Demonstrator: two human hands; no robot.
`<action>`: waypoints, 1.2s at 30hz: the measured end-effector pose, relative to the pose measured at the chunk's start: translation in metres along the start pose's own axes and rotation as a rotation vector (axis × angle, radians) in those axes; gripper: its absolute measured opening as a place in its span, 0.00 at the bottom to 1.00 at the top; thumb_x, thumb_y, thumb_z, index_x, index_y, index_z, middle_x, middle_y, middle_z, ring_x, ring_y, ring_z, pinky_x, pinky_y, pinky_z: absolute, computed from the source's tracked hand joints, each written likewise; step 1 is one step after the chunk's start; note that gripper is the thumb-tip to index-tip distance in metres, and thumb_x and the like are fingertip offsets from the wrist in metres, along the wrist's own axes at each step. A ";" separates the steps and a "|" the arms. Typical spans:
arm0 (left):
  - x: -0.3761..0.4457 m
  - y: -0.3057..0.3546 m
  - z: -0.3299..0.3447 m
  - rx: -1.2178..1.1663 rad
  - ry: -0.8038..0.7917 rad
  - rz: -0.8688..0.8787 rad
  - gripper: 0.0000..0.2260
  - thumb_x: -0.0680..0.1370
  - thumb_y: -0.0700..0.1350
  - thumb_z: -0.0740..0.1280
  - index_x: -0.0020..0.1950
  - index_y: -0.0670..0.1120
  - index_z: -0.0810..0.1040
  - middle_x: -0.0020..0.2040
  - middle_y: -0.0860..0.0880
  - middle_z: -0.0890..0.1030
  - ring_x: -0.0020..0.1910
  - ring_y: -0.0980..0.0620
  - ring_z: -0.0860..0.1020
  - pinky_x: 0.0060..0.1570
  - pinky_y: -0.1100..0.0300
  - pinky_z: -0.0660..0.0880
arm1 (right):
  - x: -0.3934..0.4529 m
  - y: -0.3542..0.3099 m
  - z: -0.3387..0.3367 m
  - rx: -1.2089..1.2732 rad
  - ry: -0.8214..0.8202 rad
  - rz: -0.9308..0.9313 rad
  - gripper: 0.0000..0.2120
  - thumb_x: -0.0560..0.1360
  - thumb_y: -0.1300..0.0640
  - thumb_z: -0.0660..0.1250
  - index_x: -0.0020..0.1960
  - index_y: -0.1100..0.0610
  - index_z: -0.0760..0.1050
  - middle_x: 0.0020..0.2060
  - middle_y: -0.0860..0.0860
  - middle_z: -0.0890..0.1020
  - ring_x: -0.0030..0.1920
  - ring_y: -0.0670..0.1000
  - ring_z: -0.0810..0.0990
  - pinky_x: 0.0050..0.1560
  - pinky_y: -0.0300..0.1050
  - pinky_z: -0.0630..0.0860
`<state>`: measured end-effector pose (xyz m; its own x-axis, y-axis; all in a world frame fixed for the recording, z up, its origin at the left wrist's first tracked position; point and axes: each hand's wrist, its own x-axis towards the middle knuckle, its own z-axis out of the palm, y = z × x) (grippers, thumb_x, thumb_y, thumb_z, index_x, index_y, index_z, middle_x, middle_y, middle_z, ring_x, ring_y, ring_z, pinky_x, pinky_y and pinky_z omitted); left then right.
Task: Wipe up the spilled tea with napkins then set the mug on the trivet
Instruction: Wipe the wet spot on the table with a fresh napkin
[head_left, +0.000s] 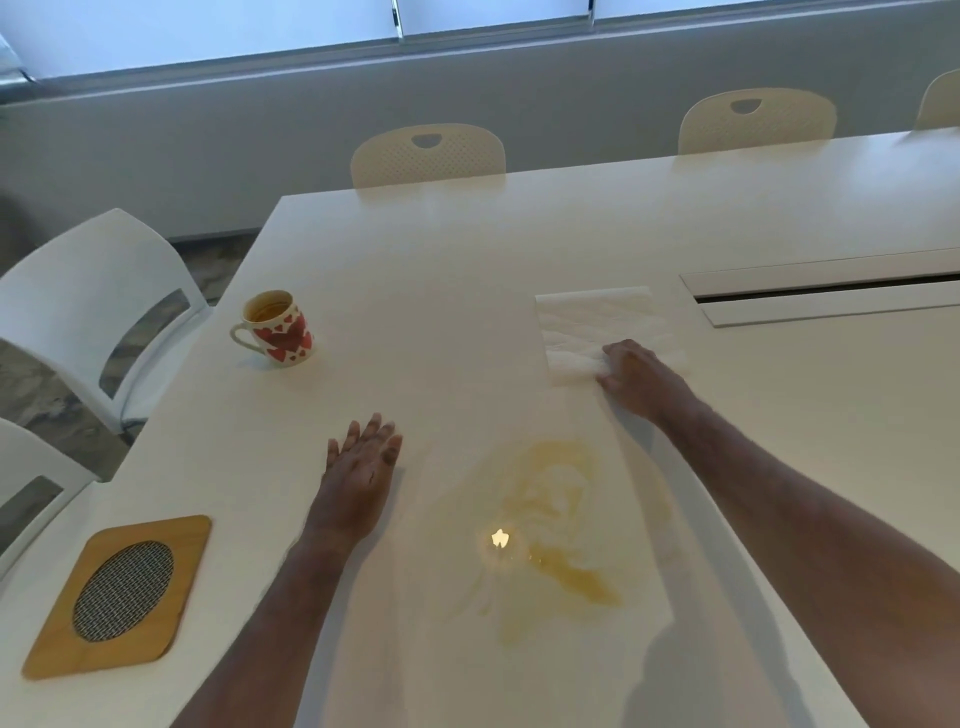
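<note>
A yellowish puddle of spilled tea (556, 525) spreads over the white table (467, 270) in front of me. White napkins (597, 322) lie flat beyond it to the right; my right hand (636, 379) pinches their near edge, which is bunched under my fingers. My left hand (363, 467) rests flat on the table left of the spill, fingers apart, holding nothing. A white mug with red hearts (275, 330) stands upright at the far left with some tea inside. The wooden trivet with a woven oval centre (122, 595) lies near the table's left front corner.
White chairs (98, 306) stand along the left edge, and beige chairs (428, 156) line the far side. A long cable slot (826, 291) is set into the tabletop at the right, just beyond the napkins.
</note>
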<state>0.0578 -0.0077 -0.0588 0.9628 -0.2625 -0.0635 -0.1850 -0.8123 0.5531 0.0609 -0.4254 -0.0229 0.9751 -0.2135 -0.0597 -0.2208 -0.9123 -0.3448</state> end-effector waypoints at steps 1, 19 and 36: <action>0.000 0.000 0.001 -0.002 0.005 -0.005 0.33 0.83 0.66 0.43 0.83 0.53 0.64 0.85 0.56 0.57 0.85 0.57 0.48 0.83 0.52 0.39 | 0.001 0.000 0.001 -0.039 0.035 -0.013 0.16 0.81 0.55 0.65 0.65 0.62 0.76 0.65 0.60 0.77 0.65 0.64 0.77 0.63 0.58 0.76; 0.009 -0.005 0.000 -0.042 -0.025 -0.053 0.33 0.84 0.67 0.42 0.84 0.54 0.63 0.85 0.58 0.57 0.84 0.59 0.47 0.82 0.51 0.36 | -0.046 -0.051 -0.046 0.166 0.496 -0.421 0.19 0.75 0.59 0.71 0.63 0.50 0.73 0.48 0.44 0.82 0.45 0.54 0.83 0.44 0.47 0.76; 0.000 0.062 -0.031 -0.986 -0.025 -0.118 0.40 0.70 0.79 0.64 0.73 0.55 0.73 0.69 0.58 0.81 0.68 0.55 0.80 0.64 0.56 0.79 | -0.097 -0.138 -0.076 1.274 0.099 -0.433 0.16 0.77 0.56 0.76 0.62 0.48 0.79 0.54 0.53 0.87 0.52 0.55 0.87 0.48 0.50 0.85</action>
<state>0.0526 -0.0421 0.0015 0.9580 -0.2282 -0.1738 0.1690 -0.0405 0.9848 -0.0045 -0.3055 0.1019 0.9441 -0.0664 0.3230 0.3256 0.0328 -0.9449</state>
